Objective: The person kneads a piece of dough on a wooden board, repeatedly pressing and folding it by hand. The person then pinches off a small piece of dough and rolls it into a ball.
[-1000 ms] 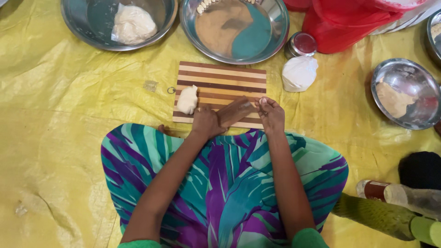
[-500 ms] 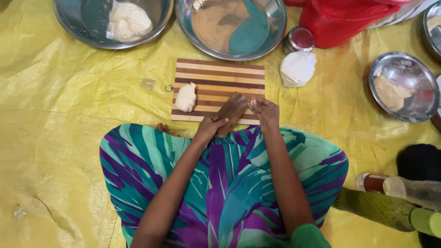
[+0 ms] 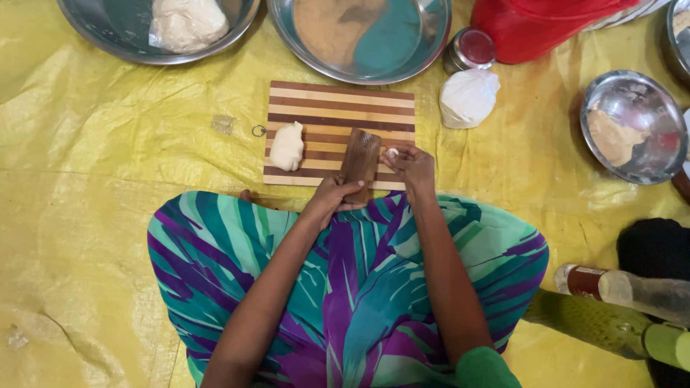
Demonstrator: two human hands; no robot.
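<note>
She sits on the floor with a striped wooden board (image 3: 338,108) just in front of her knees, laid on a yellow plastic sheet (image 3: 108,179). Her left hand (image 3: 332,197) grips the near end of a ridged brown wooden paddle (image 3: 359,162), fingers wrapped around it, so that it lies on the board pointing away from her. Her right hand (image 3: 410,164) is just beside the paddle's right edge, fingers pinched narrow on a small white bit of dough (image 3: 392,152). A larger lump of dough (image 3: 287,146) lies on the left part of the board, apart from both hands. Beyond the board stand two wide steel bowls, the left one (image 3: 115,36) with a big mass of dough, the other (image 3: 287,32) with brown and teal contents. A white tied bag (image 3: 468,97) and a small red-lidded tin (image 3: 468,50) sit to the right of the board.
</note>
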